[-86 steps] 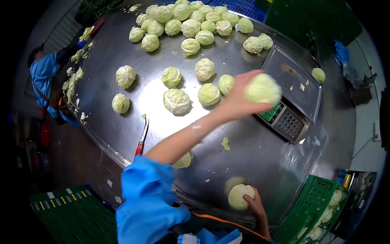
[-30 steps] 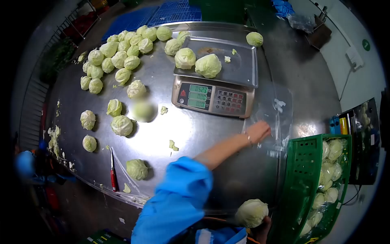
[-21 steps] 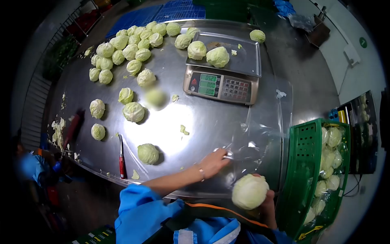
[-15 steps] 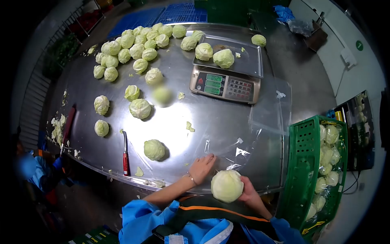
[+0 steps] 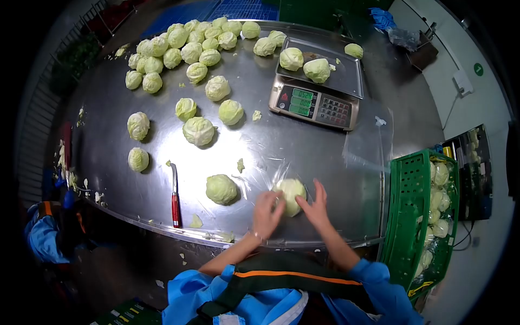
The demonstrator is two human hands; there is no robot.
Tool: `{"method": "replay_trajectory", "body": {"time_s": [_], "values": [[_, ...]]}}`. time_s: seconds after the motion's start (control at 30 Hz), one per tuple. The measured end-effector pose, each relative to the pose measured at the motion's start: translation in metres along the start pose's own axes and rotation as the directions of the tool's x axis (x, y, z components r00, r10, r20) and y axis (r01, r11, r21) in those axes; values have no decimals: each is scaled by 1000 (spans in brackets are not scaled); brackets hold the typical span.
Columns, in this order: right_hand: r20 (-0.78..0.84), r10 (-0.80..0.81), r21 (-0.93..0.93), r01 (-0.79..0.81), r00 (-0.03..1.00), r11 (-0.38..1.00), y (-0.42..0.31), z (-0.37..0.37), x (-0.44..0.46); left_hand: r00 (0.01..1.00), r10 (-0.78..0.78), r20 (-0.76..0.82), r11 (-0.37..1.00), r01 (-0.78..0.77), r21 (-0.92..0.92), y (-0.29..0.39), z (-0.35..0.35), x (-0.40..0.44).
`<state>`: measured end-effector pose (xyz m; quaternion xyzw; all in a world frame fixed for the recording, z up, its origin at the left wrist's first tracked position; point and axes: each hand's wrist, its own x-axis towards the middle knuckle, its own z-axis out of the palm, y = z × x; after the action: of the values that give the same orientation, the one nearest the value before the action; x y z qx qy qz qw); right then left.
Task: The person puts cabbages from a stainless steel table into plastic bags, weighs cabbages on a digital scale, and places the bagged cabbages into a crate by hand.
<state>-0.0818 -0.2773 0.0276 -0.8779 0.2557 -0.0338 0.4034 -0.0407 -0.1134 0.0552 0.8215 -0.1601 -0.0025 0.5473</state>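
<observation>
A pale green cabbage (image 5: 293, 194) sits near the front edge of the metal table, on or beside clear plastic film (image 5: 280, 172). At its left side is my left hand (image 5: 266, 214), fingers loosely bent and a little blurred; whether they touch film I cannot tell. My right hand (image 5: 317, 207) is at the cabbage's right side, fingers spread and thumb close to or touching it. Another cabbage (image 5: 221, 189) lies to the left of my hands. Further left is a knife (image 5: 175, 203) with a red handle and a curved blade.
A scale (image 5: 314, 103) with two cabbages on its tray stands at the back right. Many cabbages (image 5: 191, 52) are piled at the back left. A green crate (image 5: 402, 200) of wrapped cabbages is at the right. Another person's blue sleeve (image 5: 46, 233) shows at left.
The cabbage has left my right hand's hold and now rests on the table between both hands. My left hand has lifted from lying flat on the film. The view has shifted slightly.
</observation>
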Motion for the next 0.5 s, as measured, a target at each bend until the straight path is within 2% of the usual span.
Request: {"method": "replay_trajectory", "body": {"time_s": [0.03, 0.1, 0.13, 0.23, 0.27, 0.33, 0.37, 0.4, 0.5], "values": [[131, 70, 185, -93, 989, 978, -10, 7, 10, 998, 55, -30, 998, -55, 0, -3, 1, 4], [406, 119, 486, -324, 906, 812, -27, 21, 26, 981, 170, -91, 985, -170, 6, -5, 4, 13], [435, -9, 383, -176, 900, 907, -23, 29, 30, 944, 329, 8, 943, -329, 53, 0, 0, 11], [473, 86, 570, -379, 877, 729, -52, 25, 23, 861, 475, 180, 868, -492, 62, -17, -25, 2], [436, 100, 586, -367, 894, 723, -46, 33, 27, 891, 434, 131, 886, -449, 115, -27, -36, 2], [339, 95, 302, -204, 936, 931, -31, 59, 36, 952, 306, -1, 941, -302, 153, -28, -57, 1], [282, 64, 140, -107, 957, 984, -28, 71, 42, 966, 250, -70, 958, -236, 163, -26, -67, 2], [497, 265, 336, -465, 826, 819, -74, 56, 42, 973, 192, -127, 978, -179, 107, -22, -69, 0], [756, 293, 374, -754, 585, 540, -69, 65, 64, 972, 186, -144, 975, -165, 147, -32, -73, -11]]}}
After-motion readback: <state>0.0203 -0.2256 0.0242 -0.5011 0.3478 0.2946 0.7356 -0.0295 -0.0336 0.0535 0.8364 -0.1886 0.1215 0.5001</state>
